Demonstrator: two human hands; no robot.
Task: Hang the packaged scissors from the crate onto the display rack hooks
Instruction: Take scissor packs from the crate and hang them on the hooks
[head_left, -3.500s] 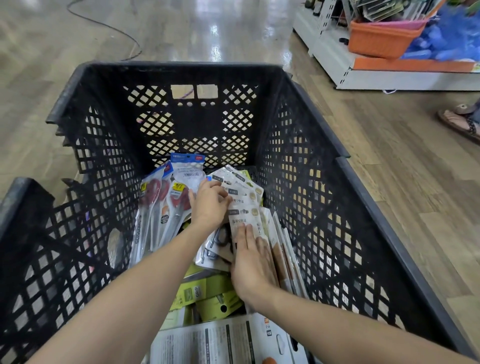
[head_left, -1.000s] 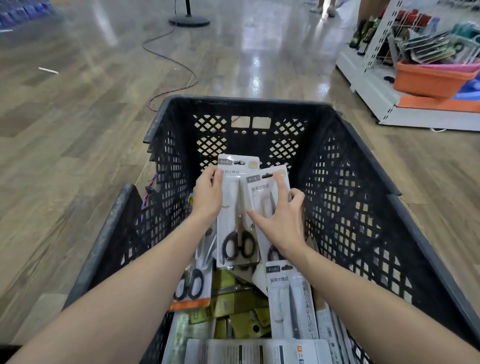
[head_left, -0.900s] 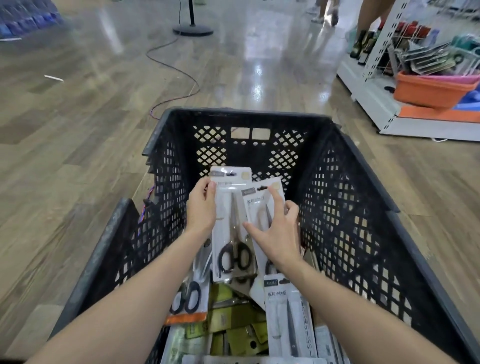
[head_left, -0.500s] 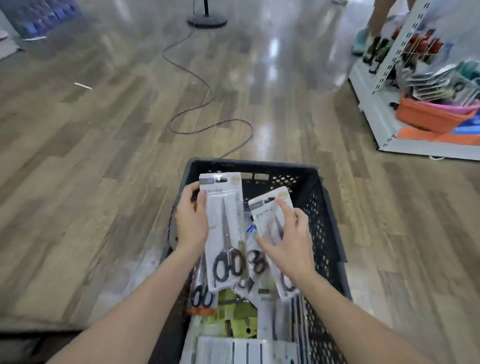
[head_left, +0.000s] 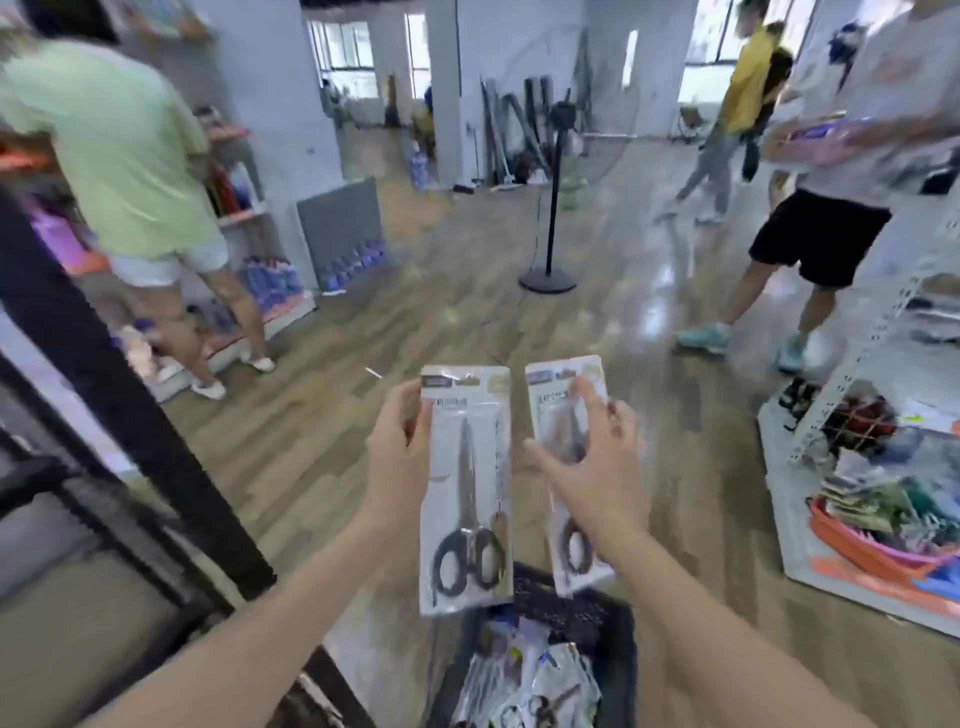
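Above wood floor, hands hold two clear-packaged black-handled scissors (head_left: 467, 488).

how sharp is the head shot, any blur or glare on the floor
Head view: motion blur smears the people and shelves at the edges; the left pack in the left hand reads clearest, the right pack in the right hand softer; window glare streaks the floor; wide-angle bending tilts the rack.

Head view, sole camera: worn at head height, facing forward and slightly down across wooden shop floor (head_left: 415, 291); close above black crate (head_left: 613, 639) at bottom edge.
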